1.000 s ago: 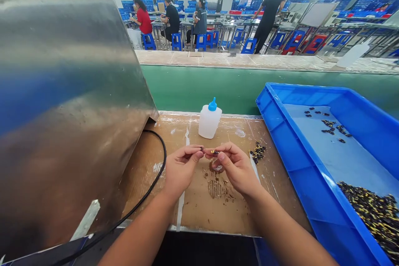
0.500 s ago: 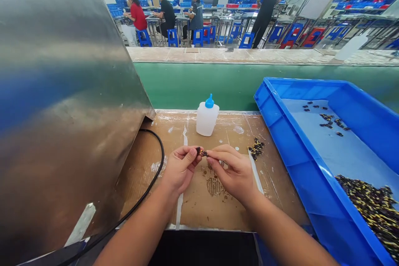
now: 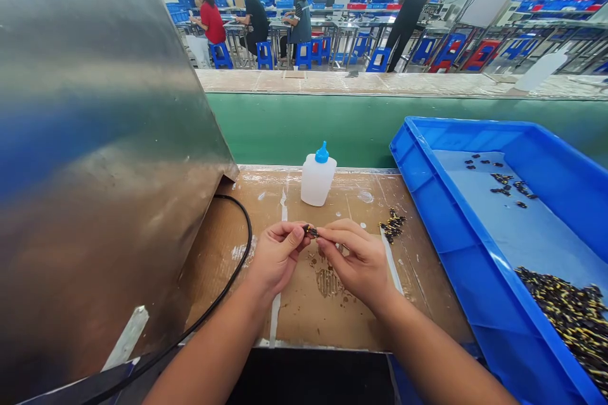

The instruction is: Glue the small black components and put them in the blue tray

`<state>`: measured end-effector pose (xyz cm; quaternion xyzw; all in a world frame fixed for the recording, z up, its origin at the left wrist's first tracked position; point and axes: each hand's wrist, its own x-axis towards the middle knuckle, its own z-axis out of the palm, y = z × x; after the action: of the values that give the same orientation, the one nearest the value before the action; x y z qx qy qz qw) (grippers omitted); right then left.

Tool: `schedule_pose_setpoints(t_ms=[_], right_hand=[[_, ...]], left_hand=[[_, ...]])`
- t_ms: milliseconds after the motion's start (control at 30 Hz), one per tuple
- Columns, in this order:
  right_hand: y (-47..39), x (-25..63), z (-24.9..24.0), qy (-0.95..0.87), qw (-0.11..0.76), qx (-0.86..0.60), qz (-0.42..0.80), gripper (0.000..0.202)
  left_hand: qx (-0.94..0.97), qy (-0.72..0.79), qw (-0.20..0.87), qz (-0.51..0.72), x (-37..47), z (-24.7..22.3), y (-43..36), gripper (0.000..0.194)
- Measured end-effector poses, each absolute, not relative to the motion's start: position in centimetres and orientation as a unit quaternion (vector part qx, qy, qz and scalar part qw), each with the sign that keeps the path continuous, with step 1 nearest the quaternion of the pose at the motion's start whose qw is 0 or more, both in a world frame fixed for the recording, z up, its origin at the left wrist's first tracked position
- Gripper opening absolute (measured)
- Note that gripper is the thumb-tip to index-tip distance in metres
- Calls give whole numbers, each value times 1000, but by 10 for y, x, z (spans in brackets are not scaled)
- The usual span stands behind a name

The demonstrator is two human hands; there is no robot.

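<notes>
Between my two hands, above the cardboard-covered bench, is a small black part with yellow bits [image 3: 311, 231]. My left hand [image 3: 279, 254] pinches its left end between thumb and forefinger. From the other side, my right hand [image 3: 355, 256] closes thumb and fingertips on its right end. The fingers hide much of the part, so its exact kind does not show. Just beyond my hands a white squeeze bottle [image 3: 317, 182] with a blue nozzle cap stands upright. To the right of my right hand lies a small pile of similar black and yellow parts [image 3: 392, 226].
A big blue bin [image 3: 451, 221] with many more such parts sits on the right. At left rises a metal housing [image 3: 95, 158], with a black cable [image 3: 249, 228] curving beside it. Behind the bench runs a green conveyor belt [image 3: 285, 126]. Several people are farther back.
Both hands keep their pinch, and the small part shows slightly more between the fingertips. The whole view has shifted a little.
</notes>
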<state>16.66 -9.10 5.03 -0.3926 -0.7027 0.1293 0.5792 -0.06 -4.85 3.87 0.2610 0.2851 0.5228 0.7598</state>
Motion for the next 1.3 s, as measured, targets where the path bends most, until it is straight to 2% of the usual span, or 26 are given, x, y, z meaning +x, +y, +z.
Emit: schedule_pose_setpoints(t_ms=[433,867,1200,1300], right_hand=[[-91,171,49,-728,555,-392,90,28],[-91,170,50,-737,555,-381,60,27],[-94,168,53,-750,532,-392,-16,28],[-93,169,54,-747,535,-394,-29,28]], left_hand=[[332,302,707,547,0,37,-48,30],[312,294,734,526,3,33,-49,31],[488,310,597,557,-3,18,-49,8],[523,322,563,553,-3,18,-50,8]])
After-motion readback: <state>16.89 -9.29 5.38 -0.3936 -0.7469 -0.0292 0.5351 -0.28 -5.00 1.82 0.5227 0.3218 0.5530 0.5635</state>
